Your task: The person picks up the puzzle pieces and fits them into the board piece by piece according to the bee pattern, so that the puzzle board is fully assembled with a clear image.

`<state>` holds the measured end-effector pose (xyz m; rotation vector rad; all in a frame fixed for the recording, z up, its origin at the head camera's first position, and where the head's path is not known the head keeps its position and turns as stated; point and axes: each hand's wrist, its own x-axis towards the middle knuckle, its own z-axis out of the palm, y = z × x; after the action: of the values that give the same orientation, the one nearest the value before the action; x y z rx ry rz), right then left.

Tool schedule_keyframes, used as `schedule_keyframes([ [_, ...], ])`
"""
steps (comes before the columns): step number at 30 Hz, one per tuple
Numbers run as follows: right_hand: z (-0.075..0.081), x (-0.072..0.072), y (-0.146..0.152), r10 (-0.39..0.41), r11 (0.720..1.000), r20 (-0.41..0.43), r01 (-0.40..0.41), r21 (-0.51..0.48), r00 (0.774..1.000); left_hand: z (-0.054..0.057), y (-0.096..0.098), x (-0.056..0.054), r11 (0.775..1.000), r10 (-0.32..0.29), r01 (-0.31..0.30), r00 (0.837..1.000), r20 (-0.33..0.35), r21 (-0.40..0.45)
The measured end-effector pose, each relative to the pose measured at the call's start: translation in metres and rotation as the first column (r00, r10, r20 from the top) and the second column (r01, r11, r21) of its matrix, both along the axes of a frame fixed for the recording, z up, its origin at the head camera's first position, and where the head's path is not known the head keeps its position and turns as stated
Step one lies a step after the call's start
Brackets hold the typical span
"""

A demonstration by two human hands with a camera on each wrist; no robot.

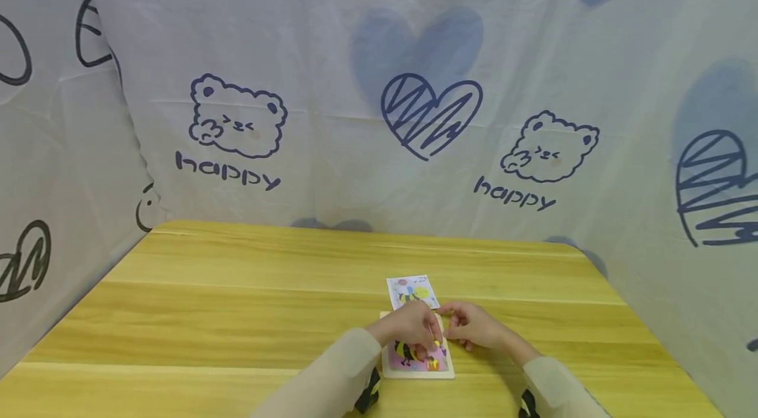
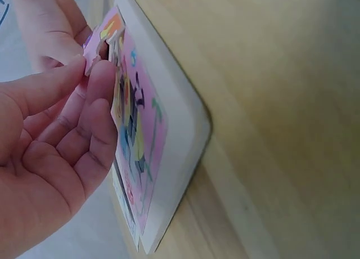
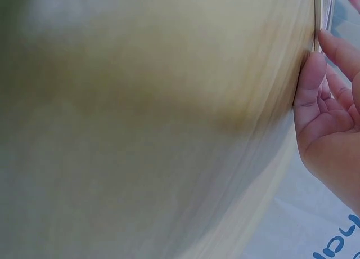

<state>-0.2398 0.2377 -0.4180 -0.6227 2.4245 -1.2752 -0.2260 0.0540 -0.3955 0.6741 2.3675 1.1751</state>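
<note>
A jigsaw puzzle board (image 1: 417,374) with a pale rim and a pink bee picture lies flat on the table. Over its right part, my left hand (image 1: 412,324) pinches a pink and orange puzzle piece (image 2: 95,38) between thumb and index finger. In the left wrist view that piece is tilted up above the board's picture (image 2: 151,121). My right hand (image 1: 476,326) is at the board's right side, its thumb and index fingertips touching the edge, spaced apart. The left hand hides part of the picture in the head view.
A printed bee picture card (image 1: 412,291) lies just beyond the board, partly behind the left hand. Both rest on a wood-grain table (image 1: 237,313). White cloth with bears and hearts (image 1: 331,141) hangs behind the table and along its sides.
</note>
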Motion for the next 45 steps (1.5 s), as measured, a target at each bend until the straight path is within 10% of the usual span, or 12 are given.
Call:
schedule_keyframes([
  [23, -0.001, 0.000, 0.000, 0.002, 1.000, 0.004, -0.002, 0.006, 1.000, -0.008, 0.003, 0.000, 0.998, 0.028, -0.035, 0.992, -0.121, -0.057],
  [37, -0.002, 0.000, 0.000, -0.012, 1.000, 0.006, 0.012, -0.001, 1.000, -0.007, -0.013, 0.006, 0.967, -0.169, 0.091, 0.927, -0.335, -0.236],
  [45, -0.003, -0.001, 0.000, -0.022, 1.000, 0.008, 0.021, 0.008, 1.000, -0.012, -0.016, 0.006, 0.976, -0.170, 0.114, 0.931, -0.324, -0.185],
])
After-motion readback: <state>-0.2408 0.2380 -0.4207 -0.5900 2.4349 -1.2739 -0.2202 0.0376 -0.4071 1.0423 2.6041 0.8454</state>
